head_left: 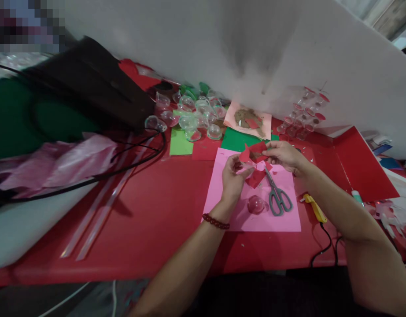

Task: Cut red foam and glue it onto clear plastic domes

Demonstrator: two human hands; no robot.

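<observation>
Red paper (pixel 258 147), cut/folded w/ loose flaps, is up between both hands, over upper part of pink sheet (pixel 214 198). L hand (pixel 232 178) narrow, thumb + fingers pinching its L side; R hand (pixel 284 155) pinches the R edge, fingertips close tog. Risk, my read: thin stock could tear or crease if hands pull unevenly; flaps could slip from so light a grip. Scissors (pixel 276 199) lie just below, blades pointing up at the work; a dropping wrist could snag tips or knock them. Clear dome (pixel 256 204) beside them, loose, might roll if bumped. Yellow glue gun (pixel 315 208) near R forearm, cord (pixel 329 242) running to table edge: poss. burn if hot (can't tell), or arm drags cord. Beyond hands: green paper (pixel 232 138), peach sheet (pixel 230 121) w/ brown grit (pixel 244 116), clear cups (pixel 201 112) crowding back L; stacked cups (pixel 302 115) back R, could topple if reached past.
</observation>
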